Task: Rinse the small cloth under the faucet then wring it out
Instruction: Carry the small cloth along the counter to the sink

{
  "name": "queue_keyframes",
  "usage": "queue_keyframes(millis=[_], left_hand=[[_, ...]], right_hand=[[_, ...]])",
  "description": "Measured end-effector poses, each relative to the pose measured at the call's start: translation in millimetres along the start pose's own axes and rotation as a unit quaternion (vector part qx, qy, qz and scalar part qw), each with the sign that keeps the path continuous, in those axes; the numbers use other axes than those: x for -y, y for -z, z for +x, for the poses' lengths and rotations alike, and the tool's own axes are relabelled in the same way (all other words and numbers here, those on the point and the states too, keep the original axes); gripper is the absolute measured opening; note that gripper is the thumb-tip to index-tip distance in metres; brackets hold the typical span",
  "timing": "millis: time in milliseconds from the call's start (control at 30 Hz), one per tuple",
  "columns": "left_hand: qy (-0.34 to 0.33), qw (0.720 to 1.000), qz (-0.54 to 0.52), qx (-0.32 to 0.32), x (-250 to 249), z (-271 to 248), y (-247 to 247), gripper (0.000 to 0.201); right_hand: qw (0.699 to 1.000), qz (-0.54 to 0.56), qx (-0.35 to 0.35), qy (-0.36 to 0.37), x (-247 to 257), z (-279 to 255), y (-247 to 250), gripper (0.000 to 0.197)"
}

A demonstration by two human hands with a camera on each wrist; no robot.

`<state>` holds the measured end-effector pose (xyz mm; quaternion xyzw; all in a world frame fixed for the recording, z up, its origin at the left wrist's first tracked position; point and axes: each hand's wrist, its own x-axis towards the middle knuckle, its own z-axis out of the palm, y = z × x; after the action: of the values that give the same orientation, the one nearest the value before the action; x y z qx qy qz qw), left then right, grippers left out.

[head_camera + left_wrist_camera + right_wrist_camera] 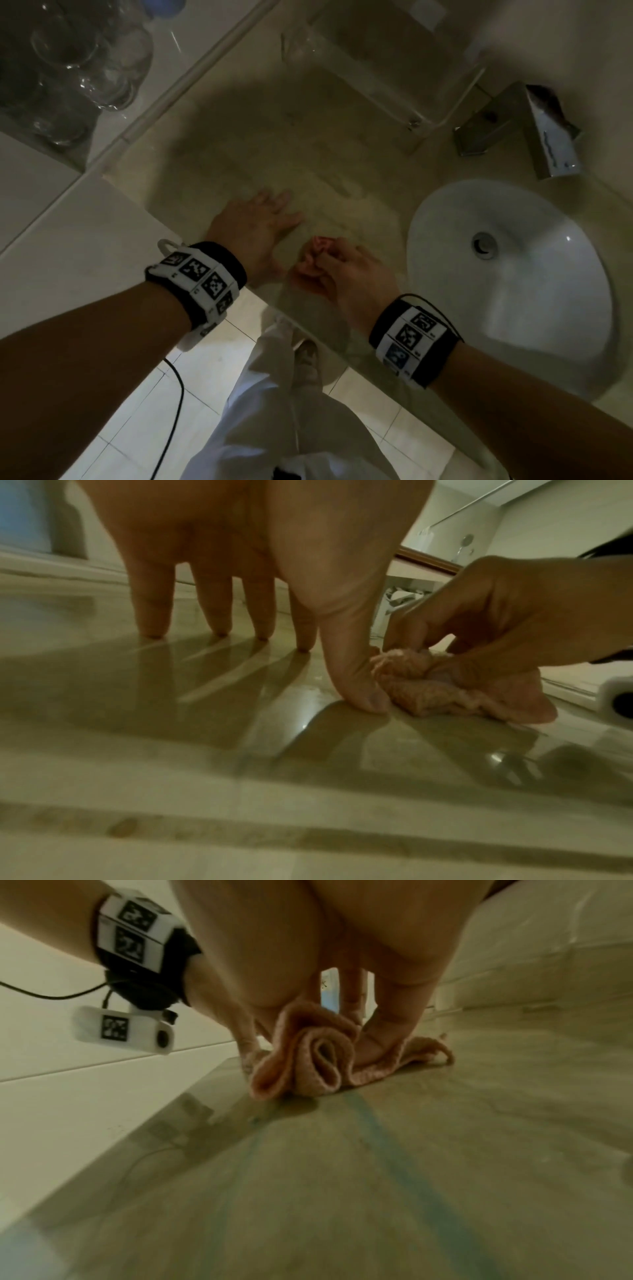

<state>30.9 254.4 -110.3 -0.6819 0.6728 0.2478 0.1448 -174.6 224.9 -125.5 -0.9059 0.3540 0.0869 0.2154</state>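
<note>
A small pink cloth (317, 255) (441, 688) (318, 1056) lies bunched on the beige stone counter (267, 154), near its front edge. My right hand (342, 270) (496, 631) (342, 988) pinches the cloth's folds between thumb and curled fingers. Just left of it my left hand (257, 226) (240, 574) rests flat on the counter with fingers spread and straight; its thumb touches the cloth's edge. The square chrome faucet (527, 126) stands at the back right, above the round white basin (513, 274). No water shows at the spout.
Clear glasses (78, 68) stand on a shelf at the far left. A clear acrylic stand (387, 68) sits at the back of the counter. White tiled ledge (68, 257) borders the counter's left side. Below are the floor tiles, white trousers (291, 428) and a black cable (174, 411).
</note>
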Motion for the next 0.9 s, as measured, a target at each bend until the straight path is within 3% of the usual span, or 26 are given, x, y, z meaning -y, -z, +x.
queue_keyframes(millis=[67, 167, 300, 433, 567, 700, 767, 900], left_hand=[[-0.006, 1.0, 0.0, -0.002, -6.6, -0.4, -0.3, 0.096], [-0.004, 1.0, 0.002, 0.002, -8.8, -2.1, 1.1, 0.097], [-0.007, 1.0, 0.022, 0.008, -13.1, -3.4, -1.4, 0.101], [-0.006, 1.0, 0.024, 0.008, -18.6, -4.0, -10.9, 0.111], [-0.003, 1.0, 0.017, 0.002, -19.5, -4.1, -13.3, 0.115], [-0.004, 1.0, 0.024, -0.002, -20.2, -4.3, -13.1, 0.113], [-0.003, 1.0, 0.019, -0.006, -20.4, -4.1, -14.2, 0.114], [-0.008, 1.0, 0.023, -0.014, -17.0, -3.4, -18.3, 0.115]], right_hand=[[1.0, 0.007, -0.003, 0.007, -2.2, 0.1, -2.2, 0.021], [0.999, 0.034, 0.008, -0.006, -13.1, 13.5, 7.9, 0.031], [0.994, 0.055, -0.053, -0.078, -45.0, 28.8, 26.2, 0.039], [0.99, 0.067, -0.081, -0.097, -51.0, 22.5, 35.5, 0.057], [0.992, 0.086, -0.069, -0.067, -34.3, -3.0, 17.9, 0.046], [0.999, 0.044, 0.008, -0.03, -9.6, -42.6, -5.8, 0.05], [0.999, 0.037, 0.005, -0.011, 1.5, -60.5, -13.9, 0.065], [0.998, 0.053, -0.022, -0.008, 6.4, -70.7, -31.1, 0.057]])
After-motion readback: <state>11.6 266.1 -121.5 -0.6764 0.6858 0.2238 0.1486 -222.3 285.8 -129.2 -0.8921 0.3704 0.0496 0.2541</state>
